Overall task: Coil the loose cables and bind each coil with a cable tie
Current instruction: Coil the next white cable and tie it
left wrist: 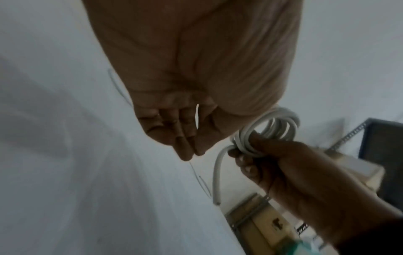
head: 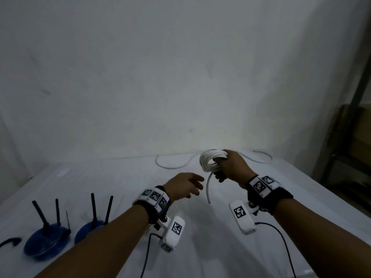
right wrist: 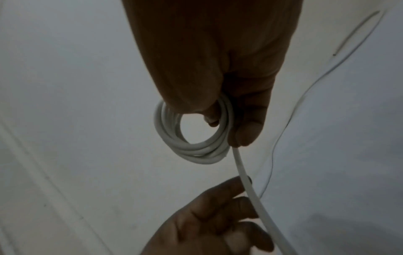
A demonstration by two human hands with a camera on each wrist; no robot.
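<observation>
While your right hand [head: 230,165] grips the white coil [head: 210,160] above the surface [head: 120,177], its loose tail [head: 208,187] hangs straight down, just beside your relaxed, empty left hand [head: 184,186], which is nearer it.

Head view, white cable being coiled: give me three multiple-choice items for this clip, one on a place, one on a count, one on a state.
1. Where is the coil of white cable?
A. in the right hand
B. flat on the table
C. on a router

2. How many blue routers stand at the left of the table?
A. one
B. two
C. four

3. What is the left hand doing?
A. gripping the coil
B. pressing on a router
C. held loosely open beside the cable's free end, gripping nothing

Key: 1 A, the right hand's fingers curl round the coil above the table. 2 B, one router and another stand side by side. 3 C, its fingers are relaxed near the hanging end.
</observation>
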